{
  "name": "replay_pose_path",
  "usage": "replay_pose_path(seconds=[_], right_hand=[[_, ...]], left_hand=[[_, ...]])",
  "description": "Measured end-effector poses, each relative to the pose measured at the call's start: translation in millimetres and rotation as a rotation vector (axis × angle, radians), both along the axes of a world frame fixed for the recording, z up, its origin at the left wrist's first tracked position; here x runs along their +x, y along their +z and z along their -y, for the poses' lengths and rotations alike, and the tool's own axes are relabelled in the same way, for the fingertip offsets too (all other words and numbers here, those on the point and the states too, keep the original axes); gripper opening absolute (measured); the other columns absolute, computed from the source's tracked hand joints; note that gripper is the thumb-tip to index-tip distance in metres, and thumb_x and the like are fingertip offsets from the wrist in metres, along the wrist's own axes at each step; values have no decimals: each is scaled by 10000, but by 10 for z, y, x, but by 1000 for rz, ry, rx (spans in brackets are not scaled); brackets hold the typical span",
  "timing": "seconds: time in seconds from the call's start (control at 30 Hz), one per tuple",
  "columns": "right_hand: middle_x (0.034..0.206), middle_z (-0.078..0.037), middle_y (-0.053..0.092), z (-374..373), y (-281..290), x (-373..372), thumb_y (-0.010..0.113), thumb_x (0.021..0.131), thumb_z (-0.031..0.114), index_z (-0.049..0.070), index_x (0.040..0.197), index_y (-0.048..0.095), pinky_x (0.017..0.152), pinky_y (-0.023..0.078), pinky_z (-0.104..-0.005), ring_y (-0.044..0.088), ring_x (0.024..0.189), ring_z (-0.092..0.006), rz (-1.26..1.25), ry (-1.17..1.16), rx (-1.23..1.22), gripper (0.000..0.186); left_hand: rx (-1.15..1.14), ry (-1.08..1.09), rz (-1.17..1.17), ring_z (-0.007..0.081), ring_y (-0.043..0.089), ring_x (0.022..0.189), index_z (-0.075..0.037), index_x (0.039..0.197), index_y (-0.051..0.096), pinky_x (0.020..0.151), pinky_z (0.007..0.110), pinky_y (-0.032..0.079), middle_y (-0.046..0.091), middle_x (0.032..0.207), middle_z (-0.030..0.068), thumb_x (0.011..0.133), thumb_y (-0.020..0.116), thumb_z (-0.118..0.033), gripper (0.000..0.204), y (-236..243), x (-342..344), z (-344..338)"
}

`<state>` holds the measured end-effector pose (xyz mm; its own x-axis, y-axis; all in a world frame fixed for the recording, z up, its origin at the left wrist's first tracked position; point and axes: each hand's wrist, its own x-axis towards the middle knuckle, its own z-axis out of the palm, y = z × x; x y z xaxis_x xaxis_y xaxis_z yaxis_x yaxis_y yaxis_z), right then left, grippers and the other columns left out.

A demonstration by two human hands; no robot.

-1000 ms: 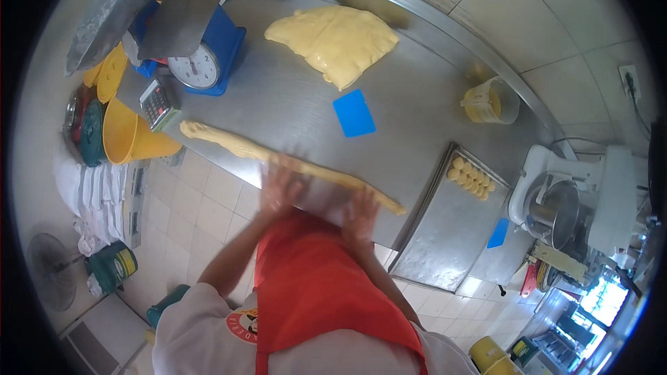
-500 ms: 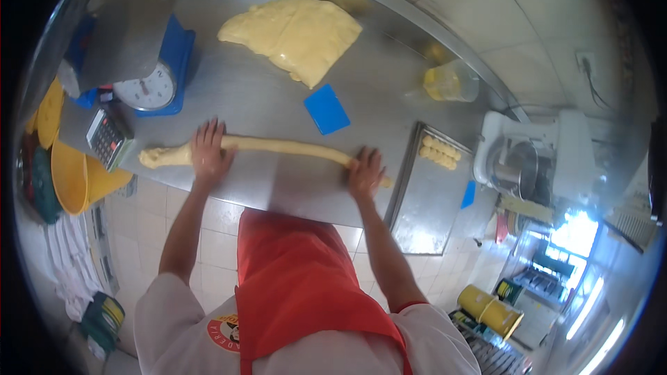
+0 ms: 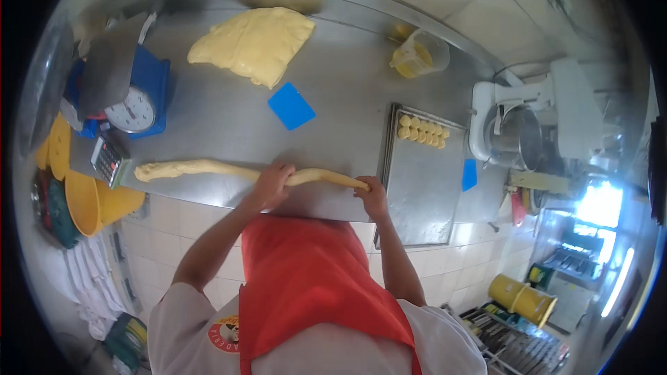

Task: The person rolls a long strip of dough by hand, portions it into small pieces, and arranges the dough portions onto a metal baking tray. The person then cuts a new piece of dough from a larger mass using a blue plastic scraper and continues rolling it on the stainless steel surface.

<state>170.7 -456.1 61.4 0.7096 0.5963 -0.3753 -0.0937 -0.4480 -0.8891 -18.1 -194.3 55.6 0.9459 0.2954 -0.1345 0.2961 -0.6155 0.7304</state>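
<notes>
A long rope of pale yellow dough (image 3: 194,167) lies across the near part of the steel table (image 3: 333,114), its thicker, lumpy end at the left. My left hand (image 3: 273,185) is closed around the middle of the rope. At the rope's right end, my right hand (image 3: 373,198) pinches the thin tip between thumb and fingers. Between my hands the dough arches slightly. Farther back rests a large folded slab of the same dough (image 3: 251,43), with a blue plastic scraper (image 3: 292,106) in front of it.
To the right is a metal tray (image 3: 422,191) with rows of small dough balls (image 3: 422,132), then another blue scraper (image 3: 470,175) and a stand mixer (image 3: 517,128). A clear jug (image 3: 422,55) stands behind. At left are a blue dial scale (image 3: 156,94), a calculator (image 3: 108,157) and a yellow bucket (image 3: 104,205).
Both hands lay flat with spread fingers on the rope; now they grip it. My left hand has slid right along it to the middle. The view has shifted a little.
</notes>
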Motion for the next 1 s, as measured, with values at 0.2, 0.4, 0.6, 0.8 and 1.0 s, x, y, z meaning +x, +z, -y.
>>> replay_pose_path(seconds=[0.2,0.4,0.6,0.8,1.0], right_hand=[[951,-62,660,312,-47,281,633,898,75,-17,1155,634,719,554,-259,623,798,-127,-381,-144,169,273],[774,-42,644,602,114,606,618,909,76,-14,1089,660,574,461,-250,582,652,-90,-150,-200,127,206],[773,-159,679,367,739,454,654,854,135,40,1028,711,631,515,-343,658,659,-219,199,-101,-53,207],[826,-206,685,97,877,49,609,904,206,19,1019,697,694,523,-404,682,754,-325,425,-387,-115,237],[867,-260,652,-230,776,-195,528,948,259,8,890,642,731,489,-505,611,856,-460,539,-436,-455,282]], left_hand=[[-134,-48,193,372,558,727,-15,832,521,634,439,443,548,787,158,696,620,20,172,128,306,882],[180,-145,21,421,485,1183,-50,1300,464,988,462,406,510,1276,199,637,807,-164,755,562,826,1077],[-185,-319,-68,416,562,1121,-31,1214,555,947,484,457,586,1214,229,745,744,-230,544,355,1778,1585],[29,-289,-179,389,668,857,-28,869,690,751,470,546,696,874,197,810,607,-196,197,633,1718,1591],[130,-360,-181,358,686,848,-48,816,697,741,464,550,702,858,190,788,594,-166,159,620,1494,1391]])
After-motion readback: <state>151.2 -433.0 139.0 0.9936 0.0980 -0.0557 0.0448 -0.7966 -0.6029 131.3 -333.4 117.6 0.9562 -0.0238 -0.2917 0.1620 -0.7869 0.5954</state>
